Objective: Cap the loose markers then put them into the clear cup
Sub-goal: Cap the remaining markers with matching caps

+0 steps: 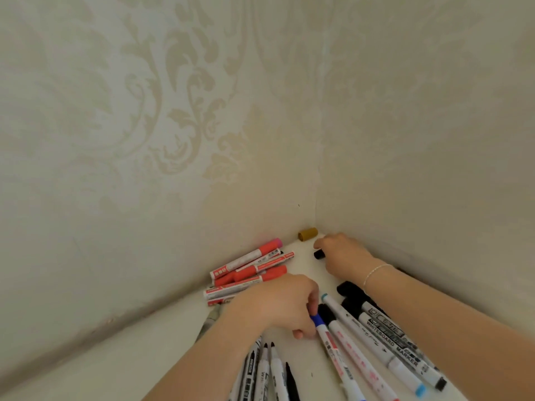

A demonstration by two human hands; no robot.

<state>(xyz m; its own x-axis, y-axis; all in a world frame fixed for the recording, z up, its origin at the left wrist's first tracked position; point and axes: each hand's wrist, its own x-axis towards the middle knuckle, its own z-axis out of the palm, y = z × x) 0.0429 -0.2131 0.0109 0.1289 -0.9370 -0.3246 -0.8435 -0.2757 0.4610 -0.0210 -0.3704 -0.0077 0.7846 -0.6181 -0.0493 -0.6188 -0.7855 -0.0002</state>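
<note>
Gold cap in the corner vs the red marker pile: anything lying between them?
Head view: nothing. Between the gold cap and the red marker pile shows only bare white surface.

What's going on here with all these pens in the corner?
A person is sorting loose markers on a white surface in a wall corner. The left hand pinches the blue-capped marker, while the right hand holds a small black cap near a brown cap. Red markers lie in a pile by the wall; several markers at the front show bare tips. No clear cup is in view.
</note>
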